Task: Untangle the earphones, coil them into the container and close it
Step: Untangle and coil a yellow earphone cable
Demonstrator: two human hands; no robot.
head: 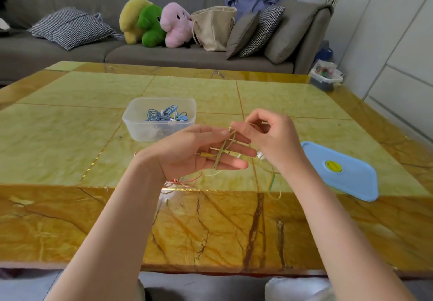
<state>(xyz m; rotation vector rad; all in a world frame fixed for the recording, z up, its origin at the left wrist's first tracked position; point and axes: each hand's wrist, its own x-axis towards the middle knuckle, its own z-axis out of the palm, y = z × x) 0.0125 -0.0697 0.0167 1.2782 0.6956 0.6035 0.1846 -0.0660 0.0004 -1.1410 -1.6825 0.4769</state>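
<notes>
On the marble-patterned counter [70,122] a clear plastic container [159,119] stands open near the middle, with coiled blue earphones [164,114] already inside; its blue lid [342,170] with a yellow round vent lies off it, toward the right near edge. Above the near edge the left hand [199,153] is spread palm-up with the yellow earphones [223,150] looped around its fingers, while the right hand [269,136] pinches the same cable just beside the left fingertips. Loose yellow and green strands trail down under the right wrist, and a red cable [185,182] lies on the counter below the left hand. The risk, as I judge it, is that the trailing tail catches the red cable and drags it into the coil, or that the loops slide off the straight fingers and re-knot. A tug from the right hand could also tighten a hidden snag. No brand, label or readable writing shows; the lid's yellow vent bears marks too small to read.
</notes>
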